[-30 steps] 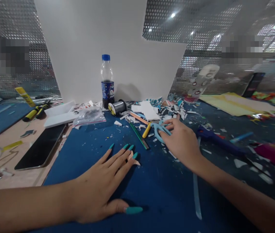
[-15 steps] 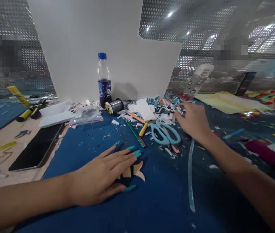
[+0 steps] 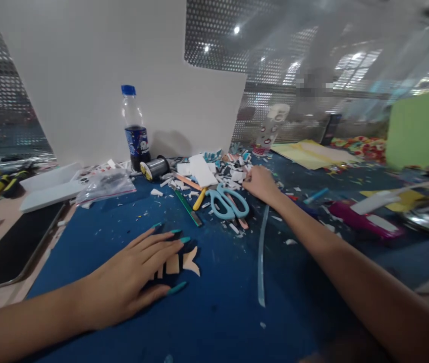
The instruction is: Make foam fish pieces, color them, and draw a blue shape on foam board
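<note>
My left hand lies flat on the blue mat, fingers stretched out over a small tan paper cutout that it touches. My right hand reaches far forward into a heap of paper scraps, its fingers curled in a pinch; what they hold is hidden. Light blue scissors lie on the mat just left of my right hand, with nothing gripping them.
A dark soda bottle and a wire spool stand before a white board. A phone lies at left, beside a plastic bag. Pencils, a clear strip and a magenta tool litter the mat.
My right hand let go of the scissors and moved forward into the scrap heap. My left hand drew back, uncovering the tan cutout. The view swung right.
</note>
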A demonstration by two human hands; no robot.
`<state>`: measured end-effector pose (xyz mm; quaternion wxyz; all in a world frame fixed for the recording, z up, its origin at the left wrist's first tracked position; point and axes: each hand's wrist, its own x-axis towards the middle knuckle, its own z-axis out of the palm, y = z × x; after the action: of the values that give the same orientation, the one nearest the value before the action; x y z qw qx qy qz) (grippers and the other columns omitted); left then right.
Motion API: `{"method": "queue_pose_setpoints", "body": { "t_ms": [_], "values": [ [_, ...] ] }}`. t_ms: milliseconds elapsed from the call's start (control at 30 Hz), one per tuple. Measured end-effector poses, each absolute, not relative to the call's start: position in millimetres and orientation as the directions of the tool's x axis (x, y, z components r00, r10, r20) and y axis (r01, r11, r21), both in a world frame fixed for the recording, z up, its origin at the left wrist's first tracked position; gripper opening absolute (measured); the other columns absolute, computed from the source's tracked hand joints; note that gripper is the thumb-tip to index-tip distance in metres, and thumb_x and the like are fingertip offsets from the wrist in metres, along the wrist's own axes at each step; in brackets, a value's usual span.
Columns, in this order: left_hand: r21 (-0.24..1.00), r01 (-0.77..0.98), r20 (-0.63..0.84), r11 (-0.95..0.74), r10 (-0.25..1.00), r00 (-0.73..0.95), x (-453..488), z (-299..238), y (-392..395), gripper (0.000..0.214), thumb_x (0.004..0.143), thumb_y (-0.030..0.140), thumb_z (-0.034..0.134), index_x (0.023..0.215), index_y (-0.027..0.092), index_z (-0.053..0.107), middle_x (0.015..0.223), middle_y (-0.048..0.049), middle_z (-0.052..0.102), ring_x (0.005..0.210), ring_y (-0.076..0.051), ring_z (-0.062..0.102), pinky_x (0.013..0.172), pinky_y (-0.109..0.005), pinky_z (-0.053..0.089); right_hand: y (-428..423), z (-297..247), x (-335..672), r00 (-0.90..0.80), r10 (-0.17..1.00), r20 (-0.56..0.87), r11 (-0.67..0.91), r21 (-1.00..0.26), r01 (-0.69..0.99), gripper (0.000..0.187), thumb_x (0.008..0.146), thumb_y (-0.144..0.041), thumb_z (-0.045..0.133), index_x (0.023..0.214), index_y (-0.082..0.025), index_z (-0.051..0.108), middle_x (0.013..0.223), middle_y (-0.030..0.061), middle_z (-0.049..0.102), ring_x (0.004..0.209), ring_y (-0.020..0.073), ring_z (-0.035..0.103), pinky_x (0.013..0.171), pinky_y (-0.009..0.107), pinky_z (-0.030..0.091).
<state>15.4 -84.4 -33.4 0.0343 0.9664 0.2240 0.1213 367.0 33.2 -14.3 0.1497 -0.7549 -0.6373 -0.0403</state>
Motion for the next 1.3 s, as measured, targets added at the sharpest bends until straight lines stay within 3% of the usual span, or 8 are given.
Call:
{"method": "queue_pose_setpoints", "body": {
  "t_ms": [233,500,733,867,967,1100,1200,1300],
  "values": [
    [0.092,0.559,0.286,-0.824,0.560,0.778,14,-44,-84,0.057,0.088,0.040,0.047,0.140,0.028,0.028,0.137,-0.0048,0.049,0.124,-0.029,0.048,0.096,-0.051,0.047,18,-4,362,0.327,0.945,0.024,-0.261,-0.550,0.793,0.031,0.088,-0.030,0.054,0.116,-0.015,0.054,0.115,0.0088,0.057,0.097,0.0199,0.059,0.080,0.040,0.050],
    [0.133,0.616,0.166,-0.776,0.630,0.758,15,-40,-84,0.061,0.090,0.041,0.042,0.144,0.032,0.014,0.144,-0.0032,0.038,0.127,-0.028,0.044,0.094,-0.048,0.048,-6,13,315,0.178,0.969,-0.169,-0.206,-0.956,0.211,0.030,0.094,-0.025,0.042,0.121,-0.013,0.049,0.100,0.0086,0.062,0.077,0.0142,0.062,0.068,0.031,0.053],
    [0.256,0.610,0.164,-0.750,0.656,0.737,22,-33,-82,0.059,0.089,0.041,0.046,0.140,0.025,0.021,0.141,-0.0085,0.042,0.128,-0.025,0.042,0.101,-0.045,0.043,-49,22,264,-0.220,0.965,-0.144,-0.196,-0.952,-0.237,0.026,0.093,-0.019,0.038,0.100,-0.016,0.062,0.094,0.0064,0.064,0.072,0.0091,0.060,0.060,0.019,0.052],
    [0.260,0.617,0.262,-0.743,0.669,0.696,23,-31,-79,0.057,0.087,0.039,0.050,0.135,0.018,0.027,0.132,-0.0158,0.048,0.125,-0.029,0.043,0.101,-0.051,0.041,-63,15,248,-0.374,0.925,-0.063,-0.261,-0.821,-0.507,0.035,0.097,-0.024,0.028,0.101,-0.025,0.063,0.112,0.0004,0.062,0.098,0.0109,0.060,0.081,0.028,0.051],
    [0.262,0.572,0.294,-0.777,0.629,0.720,22,-31,-77,0.061,0.087,0.041,0.052,0.135,0.015,0.026,0.130,-0.0187,0.048,0.125,-0.031,0.041,0.099,-0.054,0.041,-56,12,252,-0.294,0.956,0.019,-0.110,-0.902,-0.417,0.040,0.099,-0.026,0.020,0.111,-0.034,0.057,0.127,-0.0076,0.054,0.115,0.0083,0.052,0.087,0.031,0.047],
    [0.277,0.540,0.326,-0.794,0.607,0.725,19,-30,-78,0.064,0.085,0.042,0.055,0.135,0.015,0.025,0.130,-0.0183,0.047,0.124,-0.031,0.041,0.099,-0.054,0.040,-36,13,266,-0.080,0.986,0.149,0.137,-0.981,-0.140,0.048,0.099,-0.021,0.012,0.111,-0.034,0.057,0.115,-0.0070,0.061,0.109,0.0049,0.053,0.083,0.028,0.045],
    [0.296,0.523,0.376,-0.799,0.601,0.705,17,-29,-79,0.061,0.085,0.041,0.054,0.133,0.015,0.028,0.127,-0.0172,0.048,0.121,-0.029,0.043,0.099,-0.050,0.041,-36,16,267,-0.054,0.995,0.084,0.080,-0.994,-0.069,0.053,0.099,-0.015,0.010,0.104,-0.026,0.062,0.084,-0.0056,0.063,0.082,0.0050,0.059,0.074,0.027,0.043],
    [0.314,0.501,0.448,-0.806,0.591,0.671,15,-29,-80,0.056,0.085,0.042,0.053,0.130,0.015,0.031,0.120,-0.0165,0.052,0.115,-0.027,0.048,0.095,-0.046,0.044,-49,15,257,-0.131,0.991,0.001,-0.005,-0.999,-0.039,0.052,0.098,-0.017,0.012,0.102,-0.021,0.064,0.049,-0.0090,0.034,0.042,0.0039,0.035,0.060,0.023,0.038]
  ]
}}
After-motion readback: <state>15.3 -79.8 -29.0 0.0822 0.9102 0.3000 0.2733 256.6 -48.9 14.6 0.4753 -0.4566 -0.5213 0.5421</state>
